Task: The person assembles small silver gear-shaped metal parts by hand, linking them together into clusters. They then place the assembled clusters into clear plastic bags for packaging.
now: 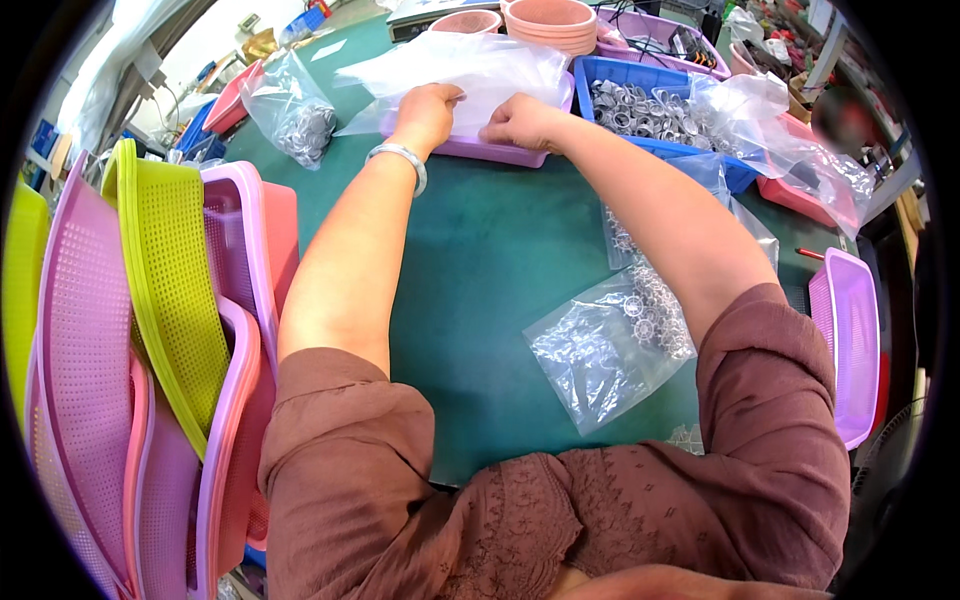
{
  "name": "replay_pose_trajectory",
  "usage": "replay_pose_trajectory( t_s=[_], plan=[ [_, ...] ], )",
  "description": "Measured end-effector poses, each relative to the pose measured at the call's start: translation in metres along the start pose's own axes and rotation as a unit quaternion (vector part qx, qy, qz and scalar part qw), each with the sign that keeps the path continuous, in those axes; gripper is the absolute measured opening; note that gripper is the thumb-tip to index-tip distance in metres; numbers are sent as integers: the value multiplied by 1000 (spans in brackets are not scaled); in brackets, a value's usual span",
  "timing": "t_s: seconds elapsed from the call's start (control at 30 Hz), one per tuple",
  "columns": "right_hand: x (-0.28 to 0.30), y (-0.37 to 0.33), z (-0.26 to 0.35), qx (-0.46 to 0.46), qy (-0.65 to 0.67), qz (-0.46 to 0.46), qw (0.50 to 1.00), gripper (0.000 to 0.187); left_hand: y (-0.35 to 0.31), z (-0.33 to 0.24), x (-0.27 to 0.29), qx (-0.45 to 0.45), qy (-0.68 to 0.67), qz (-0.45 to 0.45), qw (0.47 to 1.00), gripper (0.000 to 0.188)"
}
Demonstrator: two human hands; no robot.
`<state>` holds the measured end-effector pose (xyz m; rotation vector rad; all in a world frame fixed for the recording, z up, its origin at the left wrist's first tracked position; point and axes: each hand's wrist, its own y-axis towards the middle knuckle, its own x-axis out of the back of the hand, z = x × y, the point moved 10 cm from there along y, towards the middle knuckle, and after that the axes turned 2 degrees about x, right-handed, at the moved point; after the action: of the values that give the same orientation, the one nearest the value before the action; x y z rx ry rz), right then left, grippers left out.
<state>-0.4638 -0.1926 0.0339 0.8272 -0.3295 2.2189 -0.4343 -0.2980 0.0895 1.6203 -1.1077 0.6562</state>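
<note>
Both my arms reach to the far side of the green table. My left hand (428,115), a bangle at its wrist, is closed on a clear plastic bag (510,65) among several such bags piled over a purple tray (490,150). Just to its right, my right hand (527,122) is closed above the tray's near edge, against the bags. Its fingertips are curled and slightly blurred, so what they hold cannot be made out.
Stacked perforated baskets (170,290) stand at the left. A blue crate (650,105) of small grey ring-shaped parts is at the far right. Bagged clear parts (620,340) lie under my right arm. A bag of grey parts (303,132) sits far left, and a purple basket (848,345) right.
</note>
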Motion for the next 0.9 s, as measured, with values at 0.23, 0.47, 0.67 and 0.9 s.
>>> replay_pose_trajectory(
  t_s=[0.23, 0.47, 0.67, 0.9],
  plan=[
    [47, -36, 46, 134, 11, -43, 990, 11, 2, 5, 9, 41, -39, 47, 997, 21],
    [124, -102, 61, 159, 276, -118, 940, 11, -13, 10, 40, 189, -432, -42, 881, 51],
    [151, -169, 35, 113, 408, -177, 888, 9, -60, -94, 42, 73, -640, 151, 750, 35],
    [171, -291, 7, 68, 192, -253, 946, 24, -110, -177, 55, 17, -551, 209, 808, 7]
  ],
)
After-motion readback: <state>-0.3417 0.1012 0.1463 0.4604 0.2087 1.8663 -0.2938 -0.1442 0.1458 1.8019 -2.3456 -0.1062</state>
